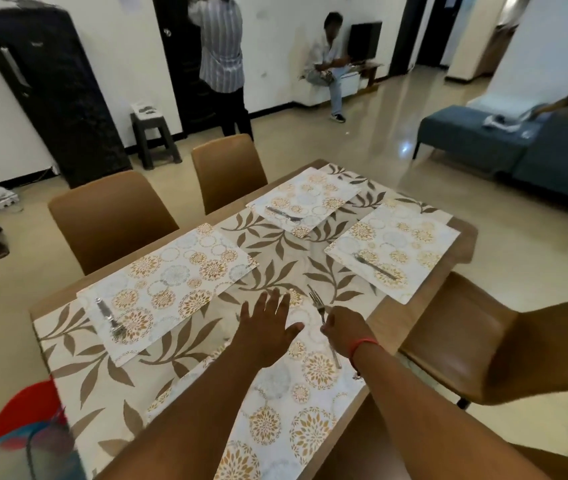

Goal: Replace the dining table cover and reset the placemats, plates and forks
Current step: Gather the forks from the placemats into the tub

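The left hand (268,322) lies flat with fingers spread on the near floral paper placemat (286,403), steadying it on the leaf-patterned cloth cover (275,268). The right hand (344,332) has its grip closed on a silver metal fork (320,310), tines pointing away, above the placemat's right part. Lay the fork parallel to the placemat's right edge, fully on it.

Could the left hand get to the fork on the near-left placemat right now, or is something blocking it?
Probably yes. The left hand is open and empty, flat over the nearest placemat. The fork lies exposed on the near-left placemat, with only bare table cover between them.
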